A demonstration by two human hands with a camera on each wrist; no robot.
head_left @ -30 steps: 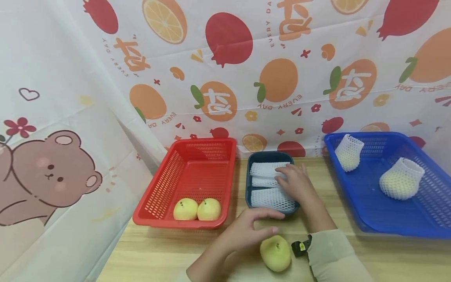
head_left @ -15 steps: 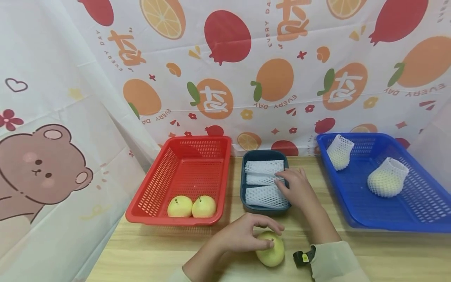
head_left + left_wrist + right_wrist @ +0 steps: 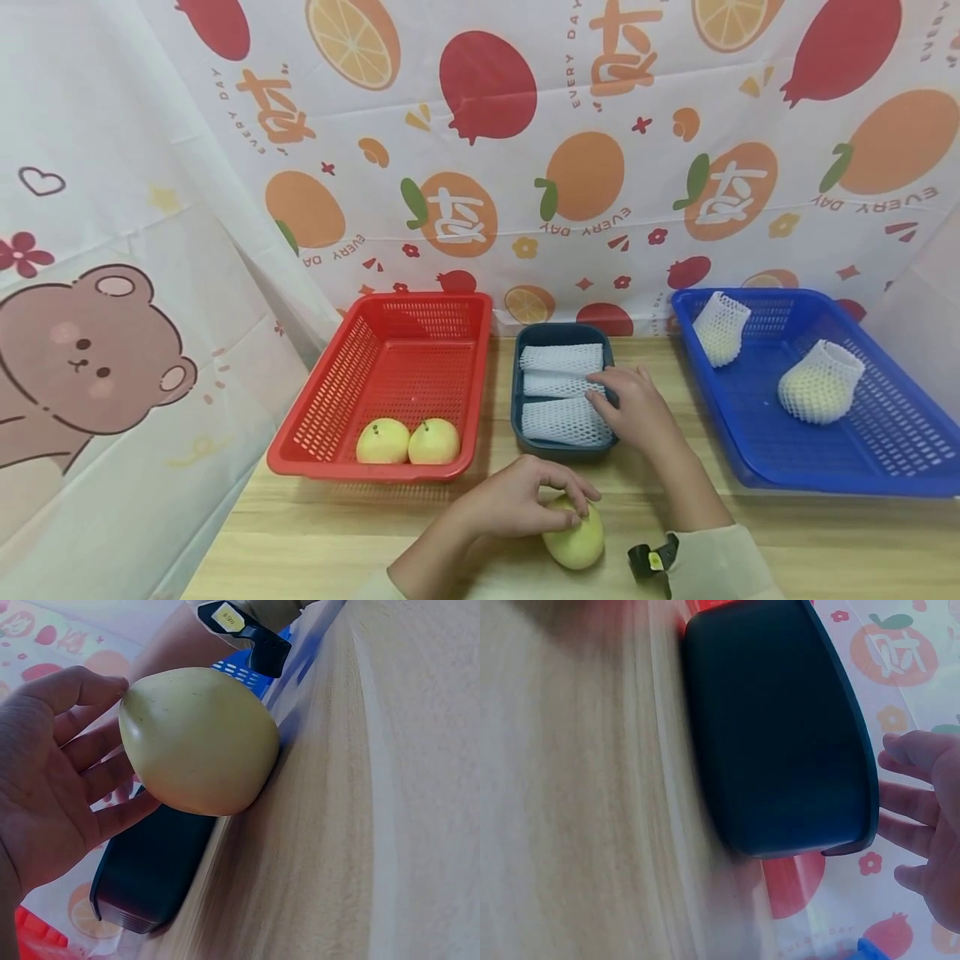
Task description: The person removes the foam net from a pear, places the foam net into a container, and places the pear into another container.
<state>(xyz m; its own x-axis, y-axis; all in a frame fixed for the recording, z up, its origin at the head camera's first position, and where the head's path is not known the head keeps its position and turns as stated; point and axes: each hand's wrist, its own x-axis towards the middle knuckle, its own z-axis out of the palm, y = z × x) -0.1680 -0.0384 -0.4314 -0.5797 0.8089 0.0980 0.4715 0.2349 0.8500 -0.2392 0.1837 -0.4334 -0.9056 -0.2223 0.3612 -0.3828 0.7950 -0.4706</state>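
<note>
A yellow pear [image 3: 574, 533] sits on the table in front of me. My left hand [image 3: 517, 500] has its thumb and fingers bent around the stem end of it, as the left wrist view shows with the pear [image 3: 199, 742] beyond the fingertips. White foam fruit nets [image 3: 566, 419] lie flat in a dark teal box [image 3: 562, 451] at the middle. My right hand [image 3: 637, 408] hovers at that box's right rim, its fingertips over the nets with thumb and forefinger apart. In the right wrist view, the box [image 3: 780, 735] wall hides the nets.
On the left stands a red basket [image 3: 375, 472] with two bare pears [image 3: 408, 442]. A blue basket [image 3: 847, 482] on the right holds two pears in foam nets [image 3: 817, 392]. A fruit-print cloth [image 3: 487, 275] hangs behind the table [image 3: 300, 542].
The left hand has come down over the pear, and its fingers have closed in on the stem end. The right hand has shifted slightly toward the box's right rim.
</note>
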